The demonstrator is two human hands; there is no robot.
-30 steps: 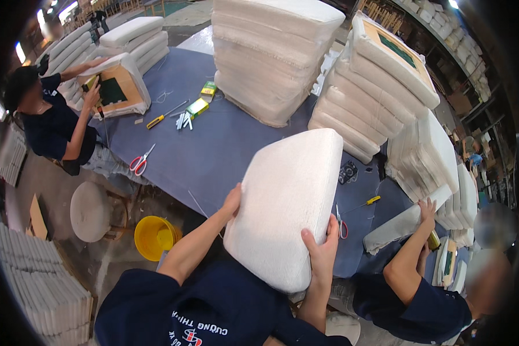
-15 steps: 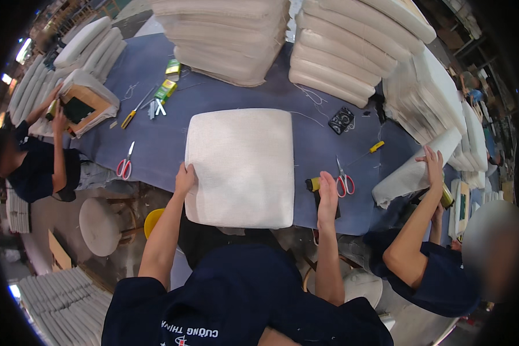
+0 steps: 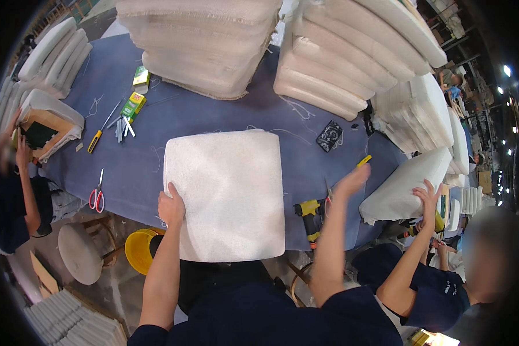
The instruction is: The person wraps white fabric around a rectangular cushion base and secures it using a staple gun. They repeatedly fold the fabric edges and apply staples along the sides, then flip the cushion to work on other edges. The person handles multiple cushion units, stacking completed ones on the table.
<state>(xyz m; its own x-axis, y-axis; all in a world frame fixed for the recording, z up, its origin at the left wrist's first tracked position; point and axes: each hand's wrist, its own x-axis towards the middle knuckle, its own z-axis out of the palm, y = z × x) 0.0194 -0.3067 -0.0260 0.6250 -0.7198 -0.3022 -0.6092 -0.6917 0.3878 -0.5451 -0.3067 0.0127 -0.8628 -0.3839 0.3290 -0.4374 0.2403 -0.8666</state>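
Note:
A square seat cushion [image 3: 228, 199] covered in white fabric lies at the table's near edge, overhanging it a little. My left hand [image 3: 172, 206] grips its left side, thumb on top and fingers curled down the edge. Out to the right, my right hand [image 3: 350, 183] is over the table, fingers stretched forward and slightly smeared, with nothing seen in it. Just beyond its fingertips is the yellow handle [image 3: 364, 160] of a screwdriver-like tool. Scissors [image 3: 328, 202] with red-and-white handles are partly hidden behind that hand. A yellow-and-black staple gun [image 3: 310, 219] lies between cushion and right forearm.
Tall cushion stacks [image 3: 202, 46] [image 3: 340, 57] stand at the back of the blue-covered table [image 3: 127, 167]. Left are more scissors [image 3: 97, 197], a yellow-handled screwdriver [image 3: 95, 140], staple strips [image 3: 121, 128] and green-yellow boxes [image 3: 134, 105]. Co-workers handle cushions [image 3: 406, 184] on both sides.
My right hand has moved forward and right, from beside the staple gun to near the yellow handle. The view has shifted; my left hand stays on the cushion.

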